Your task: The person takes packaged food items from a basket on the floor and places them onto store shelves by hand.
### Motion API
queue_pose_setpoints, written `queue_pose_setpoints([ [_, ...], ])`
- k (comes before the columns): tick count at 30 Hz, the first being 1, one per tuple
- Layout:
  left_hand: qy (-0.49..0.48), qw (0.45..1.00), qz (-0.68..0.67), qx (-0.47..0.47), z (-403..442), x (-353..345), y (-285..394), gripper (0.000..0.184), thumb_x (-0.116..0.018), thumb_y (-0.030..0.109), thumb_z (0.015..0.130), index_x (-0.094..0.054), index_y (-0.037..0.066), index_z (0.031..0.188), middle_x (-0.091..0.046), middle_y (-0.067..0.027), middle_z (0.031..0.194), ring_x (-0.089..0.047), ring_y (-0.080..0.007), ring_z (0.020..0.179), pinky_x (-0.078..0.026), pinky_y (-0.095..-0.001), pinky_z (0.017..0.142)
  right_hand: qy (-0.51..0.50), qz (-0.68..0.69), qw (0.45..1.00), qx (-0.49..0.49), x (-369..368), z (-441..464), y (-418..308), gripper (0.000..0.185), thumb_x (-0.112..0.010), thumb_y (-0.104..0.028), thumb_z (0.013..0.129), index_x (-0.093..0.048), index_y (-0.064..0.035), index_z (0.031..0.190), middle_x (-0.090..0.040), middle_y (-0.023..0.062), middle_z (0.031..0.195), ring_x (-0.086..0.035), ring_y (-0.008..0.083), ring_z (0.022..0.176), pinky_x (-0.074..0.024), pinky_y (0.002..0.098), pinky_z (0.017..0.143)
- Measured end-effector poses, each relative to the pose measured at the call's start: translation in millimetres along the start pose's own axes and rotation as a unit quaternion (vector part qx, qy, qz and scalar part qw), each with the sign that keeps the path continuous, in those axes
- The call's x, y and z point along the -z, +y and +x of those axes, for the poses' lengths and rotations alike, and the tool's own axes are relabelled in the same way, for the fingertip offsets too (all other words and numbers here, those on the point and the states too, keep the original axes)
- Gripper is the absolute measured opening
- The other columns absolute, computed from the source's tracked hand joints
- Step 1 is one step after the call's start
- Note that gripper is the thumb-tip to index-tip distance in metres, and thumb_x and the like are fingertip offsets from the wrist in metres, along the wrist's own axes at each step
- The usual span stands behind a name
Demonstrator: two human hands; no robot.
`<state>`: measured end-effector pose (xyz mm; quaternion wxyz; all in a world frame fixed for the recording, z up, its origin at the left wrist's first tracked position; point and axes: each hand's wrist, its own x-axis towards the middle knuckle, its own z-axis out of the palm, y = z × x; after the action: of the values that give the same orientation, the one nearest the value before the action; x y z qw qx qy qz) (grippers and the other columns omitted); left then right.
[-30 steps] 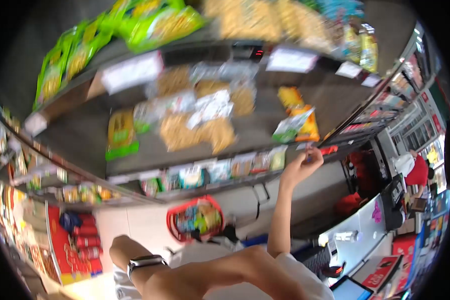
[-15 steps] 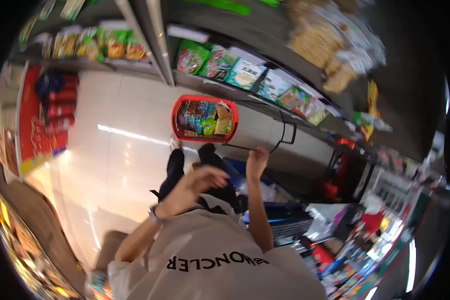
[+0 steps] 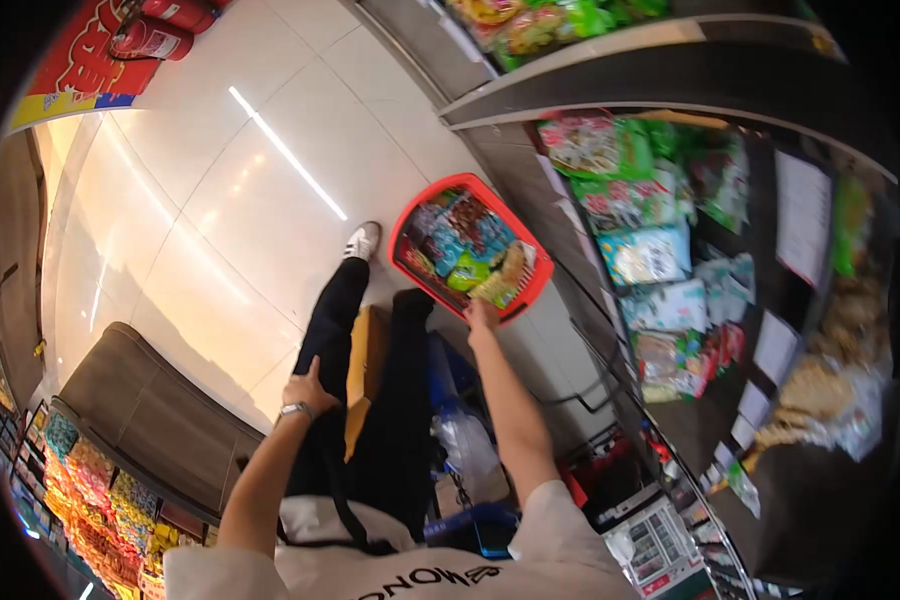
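Note:
My right hand [image 3: 483, 316] reaches down to the near rim of a red shopping basket [image 3: 410, 213] on the floor. Its fingers are closed at the lower end of a tan snack packet [image 3: 511, 272], though the grip is partly hidden. Inside the basket, a bright green packet [image 3: 467, 272] and blue-and-brown packets [image 3: 457, 228] lie beside it. My left hand [image 3: 310, 390], with a watch on the wrist, rests by my left thigh, thumb and fingers apart, holding nothing.
Shelves of bagged food [image 3: 642, 255] run along the right. Fire extinguishers [image 3: 160, 38] stand at the top left. A dark brown padded panel [image 3: 155, 405] and colourful packets [image 3: 85, 490] are at the lower left. A white plastic bag [image 3: 465, 450] lies near my legs.
My right hand has gone down to the basket and closed at the tan packet. My left hand has dropped from before my body to my thigh. The view has turned and come closer.

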<state>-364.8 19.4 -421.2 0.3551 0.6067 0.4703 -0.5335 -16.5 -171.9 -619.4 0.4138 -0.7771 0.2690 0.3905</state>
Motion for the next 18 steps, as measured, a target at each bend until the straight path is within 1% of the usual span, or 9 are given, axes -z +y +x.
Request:
queue_pose_setpoints([
  [2, -0.031, 0.999, 0.021, 0.021, 21.4, 2.2, 13.7, 0.138, -0.09, 0.059, 0.058, -0.012, 0.016, 0.164, -0.068, -0.0256, 0.115, -0.07, -0.0367, 0.105, -0.057, -0.0448, 0.09, -0.071, -0.021, 0.997, 0.01, -9.3, 64.0, -1.4, 0.023, -0.067, -0.022, 0.09, -0.055, -0.0137, 0.073, -0.048, -0.0002, 0.065, -0.05, 0.0112, 0.057, -0.0412, 0.0291, 0.046],
  [3, -0.028, 0.999, 0.0, 0.023, 32.5, 5.4, 19.5, 0.136, -0.09, 0.056, 0.06, -0.013, 0.014, 0.163, -0.068, -0.0252, 0.112, -0.071, -0.0376, 0.101, -0.058, -0.0455, 0.089, -0.013, -0.053, 0.998, -0.043, -26.8, 87.0, -11.0, 0.031, -0.072, -0.034, 0.09, -0.051, -0.0179, 0.073, -0.043, -0.0039, 0.062, -0.045, 0.01, 0.053, -0.0342, 0.029, 0.044],
  [4, -0.033, 0.999, -0.017, 0.026, 40.1, 1.2, 23.6, 0.134, -0.09, 0.052, 0.061, -0.014, 0.011, 0.162, -0.068, -0.0248, 0.11, -0.071, -0.0384, 0.098, -0.058, -0.0461, 0.087, -0.003, -0.113, 0.993, -0.025, -43.3, 86.0, -38.6, 0.039, -0.075, -0.048, 0.089, -0.052, -0.0179, 0.077, -0.041, -0.005, 0.063, -0.044, 0.0095, 0.053, -0.0353, 0.028, 0.045],
  [5, -0.003, 0.999, -0.029, 0.028, 50.8, -5.6, 27.8, 0.128, -0.089, 0.048, 0.063, -0.016, 0.01, 0.161, -0.068, -0.0246, 0.106, -0.071, -0.0391, 0.096, -0.058, -0.0468, 0.085, -0.059, -0.041, 0.997, -0.04, -39.3, 128.3, -21.0, 0.044, -0.077, -0.056, 0.086, -0.055, -0.0181, 0.082, -0.042, -0.0057, 0.065, -0.043, 0.0097, 0.053, -0.0377, 0.0267, 0.047],
  [6, 0.022, 0.998, -0.043, 0.029, 61.7, -12.0, 34.4, 0.123, -0.089, 0.043, 0.065, -0.019, 0.008, 0.16, -0.067, -0.0244, 0.103, -0.07, -0.0398, 0.094, -0.058, -0.0475, 0.083, -0.016, -0.006, 0.997, -0.069, -47.4, 144.7, -21.3, 0.051, -0.079, -0.057, 0.083, -0.063, -0.0125, 0.1, -0.053, -0.0012, 0.079, -0.052, 0.011, 0.064, -0.0441, 0.0252, 0.054],
  [8, 0.03, 0.998, -0.027, 0.045, 71.4, -20.3, 39.8, 0.114, -0.086, 0.037, 0.067, -0.024, 0.008, 0.158, -0.066, -0.025, 0.099, -0.07, -0.0408, 0.091, -0.058, -0.048, 0.081, -0.025, 0.034, 0.995, -0.091, -59.1, 156.0, -30.2, 0.079, -0.08, -0.054, 0.084, -0.053, -0.008, 0.141, -0.06, 0.0057, 0.113, -0.06, 0.0145, 0.096, -0.0508, 0.0231, 0.07],
  [12, 0.053, 0.997, -0.014, 0.058, 62.8, -24.3, 43.2, 0.109, -0.087, 0.04, 0.068, -0.03, 0.008, 0.156, -0.066, -0.026, 0.102, -0.069, -0.0405, 0.095, -0.058, -0.046, 0.081, -0.005, 0.07, 0.991, -0.111, -51.6, 149.8, -15.5, 0.053, -0.073, -0.051, 0.092, -0.059, -0.0148, 0.127, -0.059, 0.0005, 0.095, -0.056, 0.0119, 0.072, -0.0483, 0.0213, 0.056],
  [15, 0.031, 0.997, -0.014, 0.062, 58.3, -17.5, 47.5, 0.109, -0.085, 0.045, 0.07, -0.03, 0.01, 0.156, -0.066, -0.027, 0.109, -0.069, -0.0394, 0.099, -0.056, -0.0457, 0.087, 0.018, 0.14, 0.976, -0.164, -52.4, 89.5, -34.6, 0.031, -0.065, -0.049, 0.098, -0.058, -0.0186, 0.104, -0.048, -0.0016, 0.074, -0.037, 0.0093, 0.049, -0.0393, 0.0213, 0.047],
  [18, 0.086, 0.996, -0.001, 0.03, 39.2, -5.8, 55.8, 0.094, -0.079, 0.043, 0.076, -0.036, 0.009, 0.153, -0.065, -0.0255, 0.113, -0.067, -0.0396, 0.104, -0.055, -0.0453, 0.089, 0.085, 0.141, 0.968, -0.191, -47.4, -2.0, -68.7, 0.027, -0.068, -0.043, 0.098, -0.059, -0.0184, 0.103, -0.052, -0.0033, 0.08, -0.046, 0.009, 0.063, -0.035, 0.0201, 0.045],
])
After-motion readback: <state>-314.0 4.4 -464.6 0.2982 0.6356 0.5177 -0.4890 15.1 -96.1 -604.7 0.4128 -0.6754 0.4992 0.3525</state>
